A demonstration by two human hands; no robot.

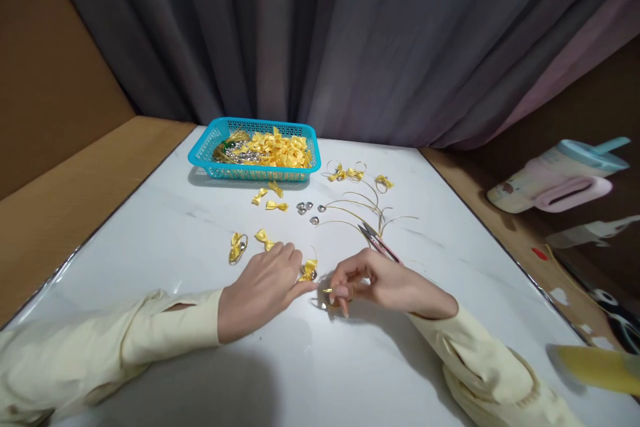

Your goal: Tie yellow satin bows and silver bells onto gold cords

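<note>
Head view: left hand (260, 290) lies flat on the table (200, 233), fingers pressed together, tips touching the yellow bow (309, 271) at its two o'clock.
— And the right hand (383, 280)?
— At the bow's three o'clock, just beside it, thumb and forefinger pinching a gold piece (327, 291). The scissors (379, 242) in its palm point to ten. Left is nearer.

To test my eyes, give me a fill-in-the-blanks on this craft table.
1. The bows in the basket are ____.
2. The left hand touches one ____ on the table.
3. The right hand grips snips, tips pointing ____ from the camera.
4. Behind the table hangs a grey ____.
Missing: yellow; bow; away; curtain.
</note>
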